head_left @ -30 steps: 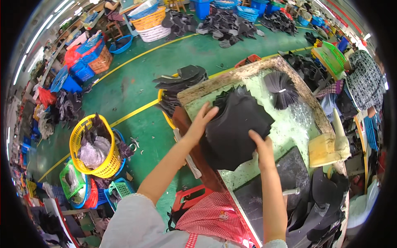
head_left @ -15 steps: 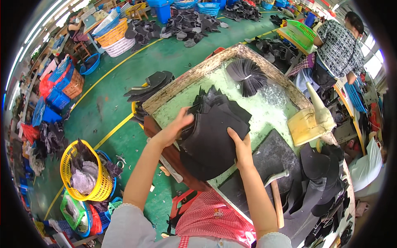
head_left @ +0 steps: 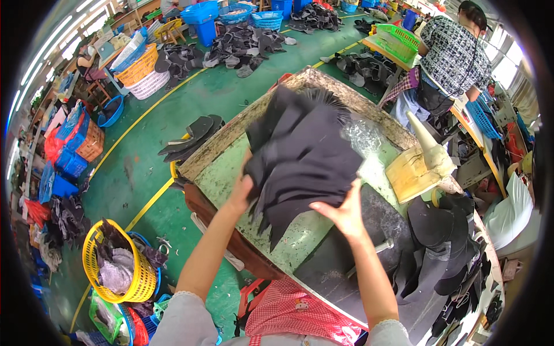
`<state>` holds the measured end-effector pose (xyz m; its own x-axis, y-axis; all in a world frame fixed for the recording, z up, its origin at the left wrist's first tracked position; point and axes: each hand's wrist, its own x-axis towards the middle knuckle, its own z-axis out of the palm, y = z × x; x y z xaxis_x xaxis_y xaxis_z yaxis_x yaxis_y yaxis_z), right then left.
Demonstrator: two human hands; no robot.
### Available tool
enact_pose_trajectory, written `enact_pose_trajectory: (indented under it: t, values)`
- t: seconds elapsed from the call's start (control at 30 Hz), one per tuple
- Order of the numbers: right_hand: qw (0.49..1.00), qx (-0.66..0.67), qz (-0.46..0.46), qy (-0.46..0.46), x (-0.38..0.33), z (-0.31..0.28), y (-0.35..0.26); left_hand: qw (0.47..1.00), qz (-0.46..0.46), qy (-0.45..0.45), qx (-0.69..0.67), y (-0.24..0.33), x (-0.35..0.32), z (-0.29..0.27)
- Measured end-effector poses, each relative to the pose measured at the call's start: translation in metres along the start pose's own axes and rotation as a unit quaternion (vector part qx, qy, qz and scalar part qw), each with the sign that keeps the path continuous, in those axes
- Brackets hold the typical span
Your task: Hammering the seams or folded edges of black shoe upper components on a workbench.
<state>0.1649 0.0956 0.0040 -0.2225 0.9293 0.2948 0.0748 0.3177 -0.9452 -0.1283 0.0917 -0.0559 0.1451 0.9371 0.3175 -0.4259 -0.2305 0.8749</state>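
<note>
A thick stack of black cut sheet pieces (head_left: 306, 153), like fabric or leather, is fanned out between my hands above the pale green worktable (head_left: 216, 173). My left hand (head_left: 242, 187) grips its left edge, with the fingers partly hidden behind it. At the lower right corner my right hand (head_left: 343, 213) holds on, thumb toward me. Past the stack, a fanned black bundle (head_left: 334, 102) is partly covered. Under my right forearm lies a hammer (head_left: 384, 246), mostly hidden, on a dark flat sheet (head_left: 375, 213).
Crumpled clear plastic (head_left: 365, 137) and a yellowed block with a horn-like post (head_left: 415, 173) stand to the right. More black pieces (head_left: 444, 230) pile up nearby. A yellow basket (head_left: 118, 262) is on the floor at left. A person (head_left: 453, 57) works at far right.
The stack has been lifted and tilted away from me, its layers spreading into a fan. My left hand has moved down its side and my right hand to the lower corner.
</note>
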Motion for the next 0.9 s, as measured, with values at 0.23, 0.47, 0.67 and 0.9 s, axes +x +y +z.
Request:
enact_pose_trajectory:
  t: [0.23,0.47,0.67,0.9]
  values:
    - [0.995,-0.066,-0.053,0.044,0.019,0.009,0.016,0.940,-0.185,0.285,-0.021,-0.022,0.034,0.042]
    - [0.947,0.125,0.103,0.276,0.067,0.049,0.013,0.969,-0.144,0.155,-0.131,0.033,0.125,0.031]
    - [0.919,0.011,0.224,0.324,0.098,0.029,0.064,0.967,-0.235,0.069,0.070,0.086,0.145,0.025]
    - [0.926,-0.121,0.170,0.314,0.103,0.043,0.047,0.981,0.005,0.048,0.189,0.046,0.019,0.043]
